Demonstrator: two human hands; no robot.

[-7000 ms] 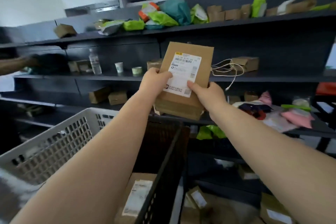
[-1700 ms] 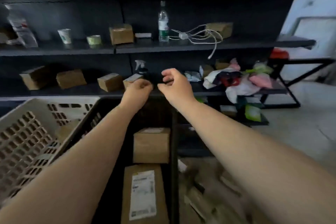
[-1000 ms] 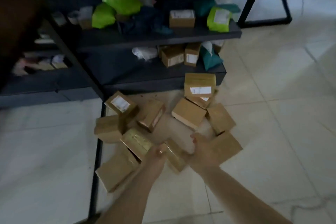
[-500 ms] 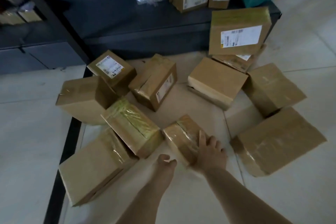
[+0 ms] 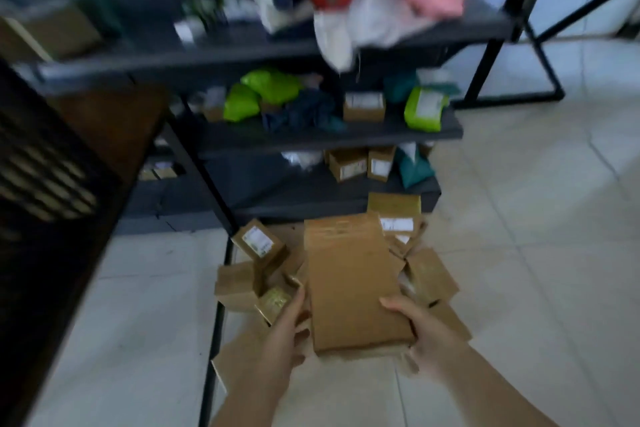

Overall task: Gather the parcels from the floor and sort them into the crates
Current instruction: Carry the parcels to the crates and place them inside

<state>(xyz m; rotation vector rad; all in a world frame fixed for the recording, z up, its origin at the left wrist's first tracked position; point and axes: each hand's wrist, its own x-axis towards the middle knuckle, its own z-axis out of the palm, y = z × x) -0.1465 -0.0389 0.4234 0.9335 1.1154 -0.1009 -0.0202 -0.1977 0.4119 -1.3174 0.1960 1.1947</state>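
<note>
I see both hands on one flat brown parcel (image 5: 353,284), held up above the floor pile (image 5: 249,284): left hand (image 5: 287,333) grips its left edge, right hand (image 5: 426,333) wraps the lower right corner, thumb on top. Black crate (image 5: 45,184) at far left, blurred. Shelf rack (image 5: 329,135) behind.

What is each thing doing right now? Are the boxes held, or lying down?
Big brown box: lifted, held at both sides.
Left hand: grips the box's left edge.
Right hand: grips the box's right edge.
Small boxes: lying jumbled on the floor.
Green bags: lying on the shelf.
</note>
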